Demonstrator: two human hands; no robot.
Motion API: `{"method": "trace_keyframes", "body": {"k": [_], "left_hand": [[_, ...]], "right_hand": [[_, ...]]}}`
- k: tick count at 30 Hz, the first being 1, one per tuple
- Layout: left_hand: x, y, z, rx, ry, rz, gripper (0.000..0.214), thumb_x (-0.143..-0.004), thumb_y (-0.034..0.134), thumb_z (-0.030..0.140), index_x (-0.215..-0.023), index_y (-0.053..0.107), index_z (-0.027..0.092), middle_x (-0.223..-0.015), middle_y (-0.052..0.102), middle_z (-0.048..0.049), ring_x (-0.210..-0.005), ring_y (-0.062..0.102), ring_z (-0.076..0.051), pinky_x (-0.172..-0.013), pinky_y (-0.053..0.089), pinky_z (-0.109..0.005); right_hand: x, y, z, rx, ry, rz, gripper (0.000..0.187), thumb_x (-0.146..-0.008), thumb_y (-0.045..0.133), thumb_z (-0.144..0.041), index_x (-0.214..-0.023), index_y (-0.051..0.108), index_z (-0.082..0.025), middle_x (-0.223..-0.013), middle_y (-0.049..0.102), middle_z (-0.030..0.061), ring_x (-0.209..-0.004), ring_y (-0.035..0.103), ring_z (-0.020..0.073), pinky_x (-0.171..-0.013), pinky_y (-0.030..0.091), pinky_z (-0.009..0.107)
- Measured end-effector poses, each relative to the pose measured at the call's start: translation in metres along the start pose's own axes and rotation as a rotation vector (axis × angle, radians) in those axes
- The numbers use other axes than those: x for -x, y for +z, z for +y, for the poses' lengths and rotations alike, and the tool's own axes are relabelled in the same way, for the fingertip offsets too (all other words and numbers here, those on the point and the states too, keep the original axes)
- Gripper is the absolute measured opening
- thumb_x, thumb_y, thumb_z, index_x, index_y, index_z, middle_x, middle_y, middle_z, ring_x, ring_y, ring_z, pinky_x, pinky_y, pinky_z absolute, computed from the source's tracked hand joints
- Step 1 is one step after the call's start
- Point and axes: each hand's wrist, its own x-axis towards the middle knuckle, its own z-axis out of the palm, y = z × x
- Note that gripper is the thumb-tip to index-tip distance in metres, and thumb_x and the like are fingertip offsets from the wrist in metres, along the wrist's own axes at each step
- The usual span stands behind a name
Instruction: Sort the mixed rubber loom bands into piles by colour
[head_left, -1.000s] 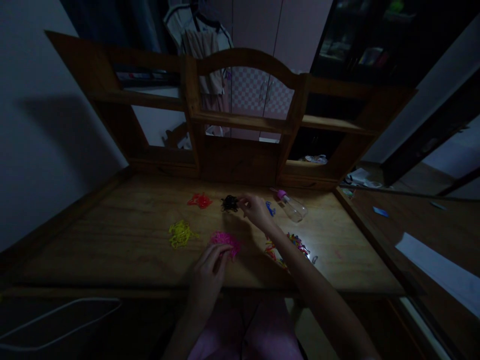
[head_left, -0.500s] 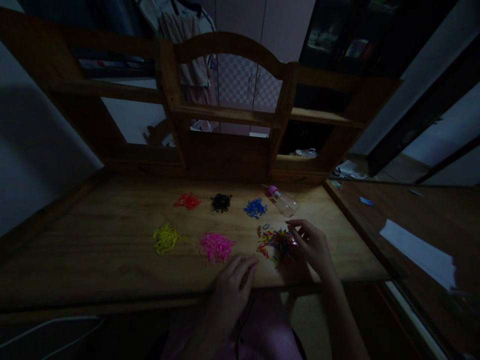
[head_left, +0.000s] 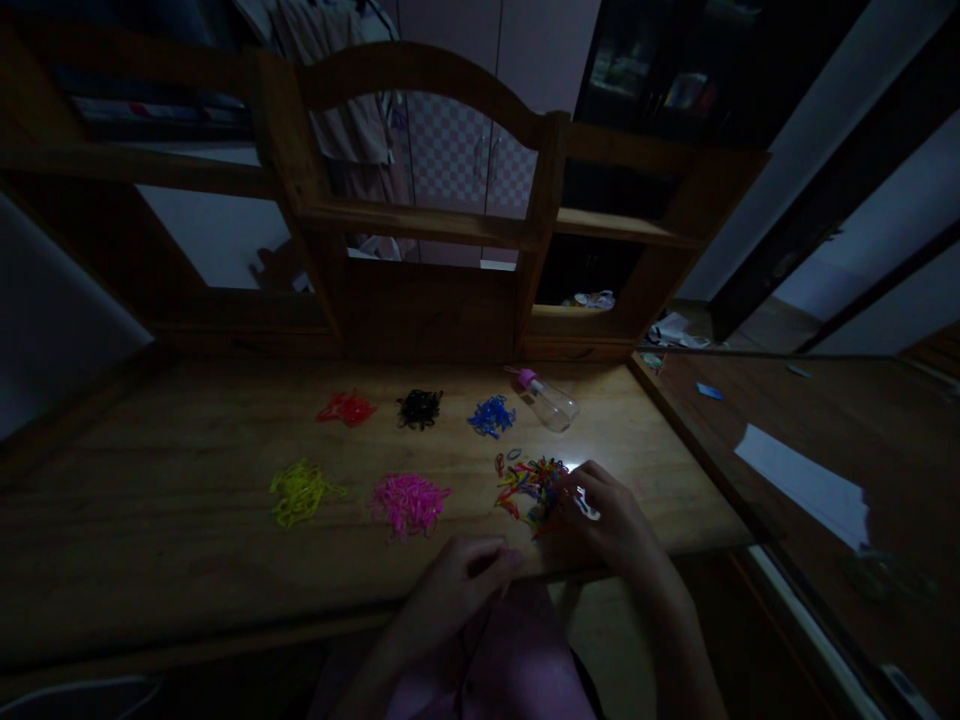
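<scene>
My right hand [head_left: 611, 515] reaches into a mixed pile of small coloured rubber bands [head_left: 534, 485], its fingers bent and drawn together at the pile's right side. What its fingertips pinch, if anything, is hidden. Close to the table's front edge, my left hand [head_left: 469, 580] rests with fingers curled and the thumb near the index finger; anything between them is too small to make out. Single-colour piles lie to the left: pink bands [head_left: 410, 504], yellow bands [head_left: 300, 492], red bands [head_left: 346, 408], black bands [head_left: 419, 408] and blue bands [head_left: 492, 415].
A clear bottle with a pink cap [head_left: 551, 402] lies behind the mixed pile. The wooden table [head_left: 187, 480] backs onto a shelf unit [head_left: 427, 312]. To the right, a lower brown surface holds white paper [head_left: 802, 485] and a blue card [head_left: 709, 391].
The right hand has lowered from above the mixed pile into its right side. My left hand has shifted slightly nearer the table's edge. The camera view has turned slightly.
</scene>
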Motion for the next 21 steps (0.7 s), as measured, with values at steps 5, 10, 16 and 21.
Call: {"method": "trace_keyframes", "body": {"k": [5,10,16,21], "left_hand": [[-0.003,0.0,-0.001,0.049,-0.026,-0.052,0.045,-0.093,0.045,0.051,-0.066,0.052,0.016,-0.061,0.048,0.0026,-0.06,0.046,-0.011,-0.058,0.032,-0.023],[-0.002,-0.001,-0.002,0.066,-0.017,-0.067,0.044,-0.094,0.044,0.049,-0.068,0.053,0.016,-0.063,0.05,0.0019,-0.061,0.047,-0.011,-0.059,0.033,-0.023],[-0.002,0.001,-0.003,0.056,-0.005,-0.056,0.046,-0.094,0.044,0.05,-0.066,0.054,0.015,-0.063,0.051,0.0013,-0.062,0.049,-0.011,-0.061,0.034,-0.023],[-0.001,-0.001,0.001,0.041,0.005,-0.058,0.044,-0.094,0.044,0.049,-0.068,0.055,0.016,-0.066,0.053,0.001,-0.066,0.05,-0.012,-0.063,0.036,-0.022]], "right_hand": [[0.012,0.005,-0.01,-0.02,0.009,-0.105,0.036,-0.082,0.052,-0.005,-0.108,0.067,-0.025,-0.111,0.059,0.0066,-0.098,0.06,0.0192,-0.081,0.05,0.028],[0.01,0.016,-0.002,0.095,0.067,-0.117,0.044,-0.082,0.052,-0.004,-0.113,0.068,-0.031,-0.116,0.056,0.0061,-0.097,0.061,0.0192,-0.08,0.05,0.029],[0.001,0.021,0.004,0.165,0.089,-0.099,0.027,-0.085,0.056,-0.012,-0.1,0.07,-0.029,-0.11,0.057,0.0036,-0.09,0.061,0.0183,-0.077,0.048,0.029],[-0.004,0.021,0.005,0.116,0.059,-0.084,0.016,-0.084,0.058,-0.013,-0.089,0.066,-0.025,-0.101,0.058,0.0022,-0.087,0.059,0.0167,-0.074,0.046,0.026]]}}
